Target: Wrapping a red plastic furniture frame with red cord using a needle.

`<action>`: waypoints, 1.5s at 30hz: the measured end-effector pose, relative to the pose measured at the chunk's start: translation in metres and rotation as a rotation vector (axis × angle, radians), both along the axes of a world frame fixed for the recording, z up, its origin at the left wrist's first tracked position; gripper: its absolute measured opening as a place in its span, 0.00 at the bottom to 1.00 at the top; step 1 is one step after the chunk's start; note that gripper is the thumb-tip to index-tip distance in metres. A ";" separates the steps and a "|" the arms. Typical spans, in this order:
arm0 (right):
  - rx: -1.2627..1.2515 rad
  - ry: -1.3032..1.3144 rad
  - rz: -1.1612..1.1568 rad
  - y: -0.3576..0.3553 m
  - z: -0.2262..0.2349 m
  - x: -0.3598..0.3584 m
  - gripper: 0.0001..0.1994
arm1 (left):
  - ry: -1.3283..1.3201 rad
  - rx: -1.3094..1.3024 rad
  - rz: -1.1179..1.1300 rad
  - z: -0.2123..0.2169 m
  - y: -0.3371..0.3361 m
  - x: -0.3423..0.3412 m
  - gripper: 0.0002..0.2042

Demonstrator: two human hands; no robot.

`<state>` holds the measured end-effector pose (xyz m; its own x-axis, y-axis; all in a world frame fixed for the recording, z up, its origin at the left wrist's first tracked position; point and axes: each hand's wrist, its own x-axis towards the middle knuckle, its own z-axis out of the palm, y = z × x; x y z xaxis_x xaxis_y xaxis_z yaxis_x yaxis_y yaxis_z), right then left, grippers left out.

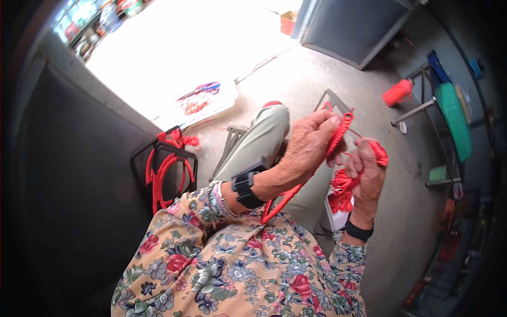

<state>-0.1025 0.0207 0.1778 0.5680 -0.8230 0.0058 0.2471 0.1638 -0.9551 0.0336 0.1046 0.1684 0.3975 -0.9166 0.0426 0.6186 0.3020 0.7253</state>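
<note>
My left hand (pixel 308 143) is closed around a red cord-wrapped band (pixel 341 131), pinching it between thumb and fingers. Tight ridges of cord run along the band's upper part. Its smoother lower part (pixel 285 199) passes beneath my left forearm toward my lap and bends back there. To the right, my right hand (pixel 368 173) grips a bundle of red cord (pixel 379 153), part of which hangs below the fingers. A thin red strand stretches from this bundle to the band. Some of my left fingers are hidden behind the band.
A white container (pixel 338 216) with red pieces stands below my right hand. On my left, red hoops (pixel 157 182) hang on a black frame (pixel 138 158). Scissors (pixel 207 89) and red scraps lie on a white sheet (pixel 224 103). A red flask (pixel 397 93) stands near a green stool seat (pixel 454 121).
</note>
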 end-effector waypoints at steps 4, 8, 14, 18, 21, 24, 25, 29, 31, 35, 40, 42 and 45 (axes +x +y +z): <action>-0.042 -0.027 -0.056 -0.009 0.001 -0.014 0.09 | 0.068 0.050 -0.028 0.014 0.014 0.005 0.15; -0.081 -0.107 -0.036 -0.013 0.012 -0.021 0.09 | 0.129 0.008 -0.105 0.016 0.002 0.020 0.16; -0.192 -0.205 -0.014 -0.021 0.027 -0.032 0.07 | 0.143 -0.059 -0.080 0.041 0.015 0.018 0.16; -0.207 -0.240 0.005 -0.029 0.030 -0.050 0.08 | 0.122 -0.141 -0.072 0.068 0.032 0.011 0.15; -0.211 -0.212 -0.032 -0.028 0.032 -0.055 0.07 | 0.070 -0.161 -0.102 0.075 0.041 0.012 0.16; -0.072 -0.191 -0.027 -0.027 0.025 -0.051 0.04 | -0.040 -0.129 -0.096 0.048 0.046 0.006 0.13; 0.000 -0.141 -0.123 -0.021 0.028 -0.044 0.04 | -0.001 -0.099 -0.121 0.040 0.048 0.004 0.11; -0.038 -0.082 -0.060 -0.010 0.018 -0.026 0.08 | 0.106 -0.073 -0.115 -0.004 0.050 -0.003 0.09; -0.043 -0.068 -0.070 0.000 0.021 -0.025 0.07 | 0.142 -0.132 -0.154 -0.015 0.047 -0.002 0.10; -0.050 -0.005 -0.048 0.011 0.023 -0.032 0.07 | 0.118 -0.090 -0.219 -0.020 0.039 -0.004 0.12; 0.014 -0.020 -0.014 0.020 0.017 -0.037 0.07 | 0.149 -0.040 -0.357 -0.024 0.032 -0.004 0.13; 0.092 -0.074 -0.030 0.023 0.012 -0.040 0.07 | 0.173 -0.018 -0.422 -0.026 0.029 -0.007 0.14; 0.147 -0.163 0.009 0.025 -0.001 -0.049 0.08 | 0.203 0.042 -0.483 -0.030 0.027 -0.015 0.13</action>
<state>-0.1517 0.0455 0.1767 0.5768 -0.8166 -0.0217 0.3939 0.3013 -0.8684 0.0186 0.1314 0.1388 -0.0747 -0.9967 -0.0324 0.8096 -0.0796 0.5816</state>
